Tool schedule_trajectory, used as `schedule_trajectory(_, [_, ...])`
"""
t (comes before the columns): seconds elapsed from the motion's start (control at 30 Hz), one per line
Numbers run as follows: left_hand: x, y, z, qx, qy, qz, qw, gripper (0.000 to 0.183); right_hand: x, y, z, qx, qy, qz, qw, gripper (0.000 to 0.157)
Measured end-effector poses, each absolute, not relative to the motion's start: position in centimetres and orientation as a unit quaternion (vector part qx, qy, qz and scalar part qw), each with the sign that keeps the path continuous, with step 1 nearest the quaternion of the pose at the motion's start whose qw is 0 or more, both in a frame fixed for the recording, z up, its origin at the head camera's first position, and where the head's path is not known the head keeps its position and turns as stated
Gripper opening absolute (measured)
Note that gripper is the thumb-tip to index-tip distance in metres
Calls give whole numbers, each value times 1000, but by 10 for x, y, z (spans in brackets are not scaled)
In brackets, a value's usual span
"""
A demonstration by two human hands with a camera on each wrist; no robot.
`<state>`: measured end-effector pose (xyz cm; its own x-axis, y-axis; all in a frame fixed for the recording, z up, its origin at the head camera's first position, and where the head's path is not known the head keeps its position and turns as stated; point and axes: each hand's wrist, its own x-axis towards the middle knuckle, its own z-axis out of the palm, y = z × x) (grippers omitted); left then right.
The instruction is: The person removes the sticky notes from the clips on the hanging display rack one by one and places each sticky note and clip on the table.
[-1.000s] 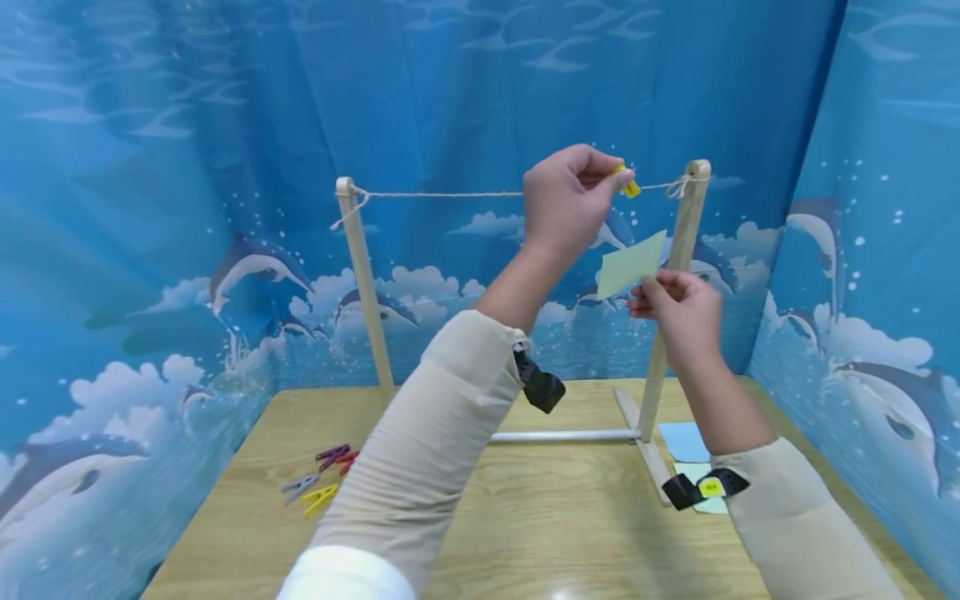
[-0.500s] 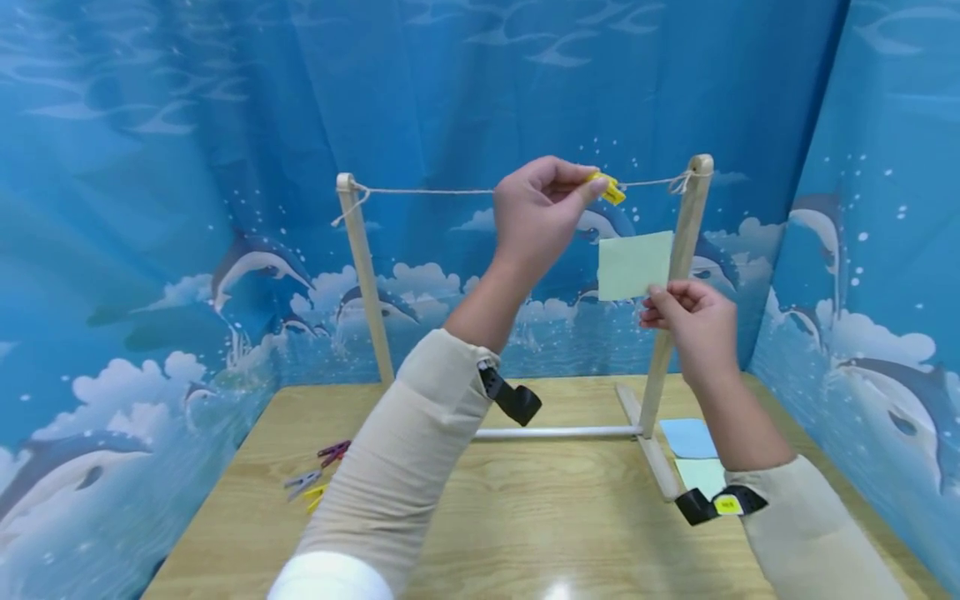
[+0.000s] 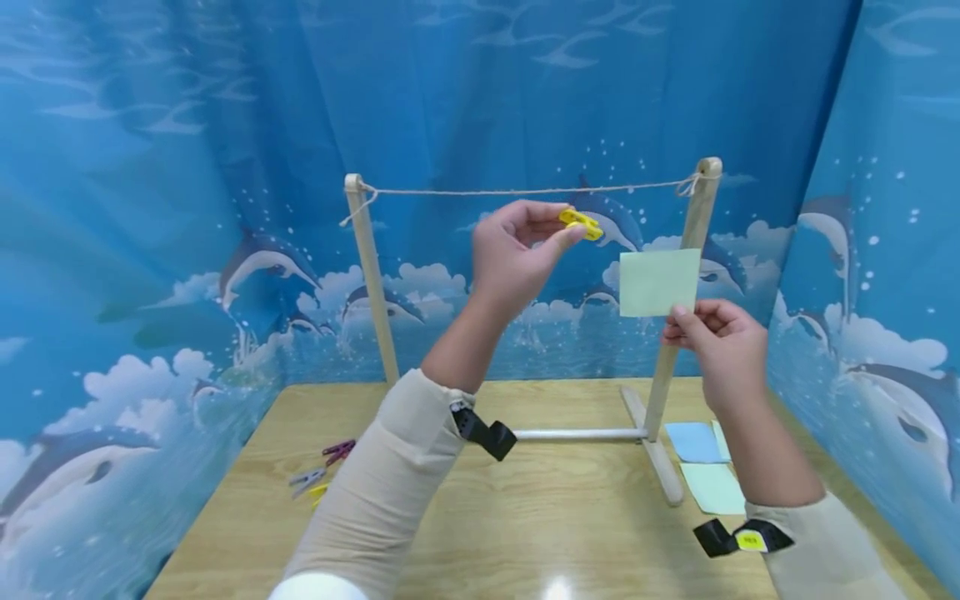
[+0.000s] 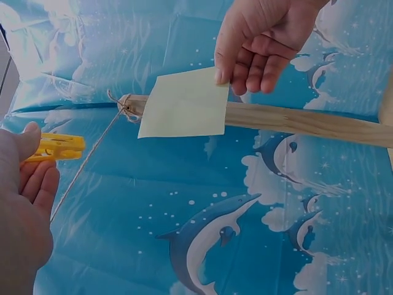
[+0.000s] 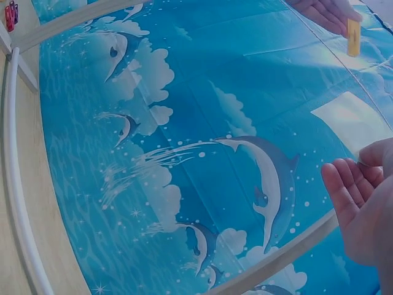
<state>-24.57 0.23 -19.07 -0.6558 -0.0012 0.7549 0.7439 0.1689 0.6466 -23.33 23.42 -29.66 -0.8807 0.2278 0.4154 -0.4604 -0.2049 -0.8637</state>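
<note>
My left hand (image 3: 517, 250) pinches a yellow clothespin (image 3: 582, 223) between thumb and fingers, just under the string (image 3: 480, 193). In the left wrist view the clothespin (image 4: 60, 146) points toward the string and its tip is closed. My right hand (image 3: 723, 354) pinches a pale green paper square (image 3: 651, 279) by its lower right part. The paper is held up flat, below the string's right end, and overlaps the right wooden post (image 3: 697, 208). A gap separates clothespin and paper. In the right wrist view the paper (image 5: 350, 117) shows above my right fingertips.
The string is tied between two wooden posts, the left post (image 3: 371, 283) among them. A white rod (image 3: 577, 434) joins them low down. Purple, grey (image 3: 307, 477) and yellow clothespins lie at the table's left. Blue paper (image 3: 696, 442) and green paper (image 3: 712, 489) lie at the right.
My left hand has moved left and down with the clothespin, away from the string. My right hand has shifted right and slightly down, turning the paper from tilted to facing me squarely.
</note>
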Motion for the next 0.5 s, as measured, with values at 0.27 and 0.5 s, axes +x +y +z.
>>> schedule_trajectory(0.27, [-238,-18,-217,-293,-683,-603,290,28,-225,238,-310,101,-567,785,225,19])
schedule_trajectory(0.5, [-230,-42,-245,-286,-693,-609,261,32,-219,238,-319,75,-584,776,227,23])
